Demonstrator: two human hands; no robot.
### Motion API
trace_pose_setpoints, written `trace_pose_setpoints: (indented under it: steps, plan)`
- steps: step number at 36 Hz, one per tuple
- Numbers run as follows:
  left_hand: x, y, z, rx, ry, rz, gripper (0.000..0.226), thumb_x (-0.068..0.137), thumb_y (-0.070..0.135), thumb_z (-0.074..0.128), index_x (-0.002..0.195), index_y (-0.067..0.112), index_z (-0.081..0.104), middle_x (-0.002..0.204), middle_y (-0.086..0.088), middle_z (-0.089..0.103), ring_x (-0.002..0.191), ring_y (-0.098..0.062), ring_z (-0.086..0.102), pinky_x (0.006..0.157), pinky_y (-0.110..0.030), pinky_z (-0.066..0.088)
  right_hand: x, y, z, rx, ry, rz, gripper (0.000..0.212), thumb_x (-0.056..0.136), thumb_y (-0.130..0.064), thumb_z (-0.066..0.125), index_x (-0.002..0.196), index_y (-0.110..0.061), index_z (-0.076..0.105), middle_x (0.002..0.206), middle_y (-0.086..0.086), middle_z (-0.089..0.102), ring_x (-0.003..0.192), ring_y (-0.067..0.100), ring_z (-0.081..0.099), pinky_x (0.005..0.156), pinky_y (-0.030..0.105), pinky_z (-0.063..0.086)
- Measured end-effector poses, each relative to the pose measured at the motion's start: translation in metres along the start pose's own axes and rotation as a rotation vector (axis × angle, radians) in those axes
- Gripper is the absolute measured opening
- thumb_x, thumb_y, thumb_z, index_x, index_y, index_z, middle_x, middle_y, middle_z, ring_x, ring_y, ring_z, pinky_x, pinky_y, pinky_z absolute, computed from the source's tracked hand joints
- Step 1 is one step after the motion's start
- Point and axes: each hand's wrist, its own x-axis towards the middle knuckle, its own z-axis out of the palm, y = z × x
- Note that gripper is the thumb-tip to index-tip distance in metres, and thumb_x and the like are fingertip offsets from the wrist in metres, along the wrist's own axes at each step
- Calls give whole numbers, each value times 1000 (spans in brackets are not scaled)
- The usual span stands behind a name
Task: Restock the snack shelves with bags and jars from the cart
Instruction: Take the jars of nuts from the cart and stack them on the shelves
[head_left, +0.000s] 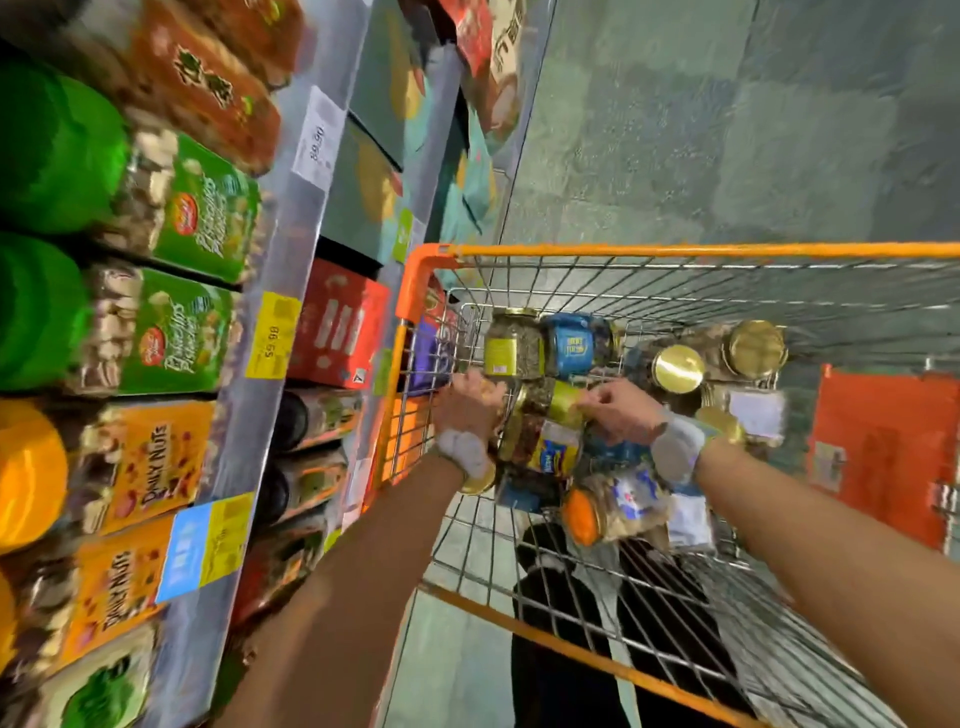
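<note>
Forearms (332, 597) are reaching into cart (675, 250); right hand (621, 410) is pinching a jar (563, 402), left hand (470, 400) is curling beside it (can't tell grip tbh).

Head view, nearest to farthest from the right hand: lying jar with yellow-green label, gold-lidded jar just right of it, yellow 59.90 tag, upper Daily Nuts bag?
1. lying jar: under the right hand, touching its fingers.
2. gold-lidded jar: in the cart, just right.
3. yellow tag: on the shelf edge, left of the cart.
4. Daily Nuts bag: on the shelf, farthest left.
</note>
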Motion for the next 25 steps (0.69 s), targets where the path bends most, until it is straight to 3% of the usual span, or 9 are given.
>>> trace_pose_setpoints:
  steps: [3, 6, 8, 12, 14, 16, 19, 22, 25]
  plan:
    - [-7, 0, -3, -37, 41, 13, 50, 63, 35, 86, 110, 39, 69, 100, -3, 64, 88, -23, 63, 52, -28, 42, -4, 3, 0, 34, -11, 7, 24, 97, -15, 51, 74, -11, 53, 64, 11, 47, 48, 16, 43, 52, 27, 36]
    - [-24, -6, -12, -165, 100, 1, 85, 71, 49, 78, 145, 26, 42, 130, -13, 47, 117, -33, 48, 79, -39, 50, -8, 0, 0, 84, -1, 15, 26, 97, -18, 52, 72, -12, 53, 63, 11, 47, 55, 18, 46, 54, 28, 39]
    - [-44, -6, -24, -392, 136, -78, 96, 63, 54, 83, 143, 25, 40, 131, -10, 45, 120, -32, 46, 91, -43, 51, -13, -8, 4, 182, -25, 3, 22, 100, -26, 50, 81, -15, 52, 69, 12, 45, 61, 21, 46, 57, 30, 44]
    - [-86, -9, -40, -922, 299, -150, 81, 58, 37, 90, 126, 26, 47, 117, 0, 56, 102, -18, 61, 80, -34, 57, -29, -37, 13, 483, -17, 13, 27, 102, -50, 46, 118, -29, 54, 96, -3, 58, 83, 18, 60, 80, 41, 55]
    - [-97, -6, -50, -1173, 274, -208, 72, 59, 30, 92, 114, 32, 46, 104, -2, 66, 91, -19, 70, 70, -34, 62, -40, -60, 12, 532, -85, -25, 37, 101, -53, 45, 111, -21, 60, 95, -2, 68, 85, 19, 69, 76, 38, 58]
    - [-99, 1, -54, -1374, 239, -216, 71, 53, 32, 94, 105, 38, 46, 98, -9, 68, 85, -27, 73, 69, -49, 63, -47, -74, 8, 569, -88, -9, 44, 96, -55, 53, 106, -14, 67, 91, 8, 75, 83, 27, 73, 75, 45, 61]
    - [-98, 7, -48, -1603, 181, -185, 90, 45, 31, 95, 116, 20, 40, 89, -8, 66, 69, -33, 68, 73, -61, 58, -51, -80, -5, 446, 0, -69, 49, 93, -57, 58, 106, -11, 70, 99, 14, 74, 87, 33, 73, 81, 54, 60]
    - [-101, 16, -60, -1575, 17, -101, 109, 44, 34, 97, 132, 15, 36, 100, -4, 65, 75, -21, 67, 75, -36, 60, -57, -76, -20, 224, 27, -126, 47, 92, -62, 55, 99, -18, 71, 104, 11, 73, 95, 31, 70, 93, 52, 54]
    - [-95, 33, -73, -1417, -213, 22, 82, 77, 28, 87, 143, 12, 40, 105, 10, 58, 80, 6, 58, 67, -5, 47, -68, -64, -37, -8, 28, -127, 45, 95, -60, 51, 101, -19, 68, 105, 7, 69, 95, 26, 67, 84, 34, 52]
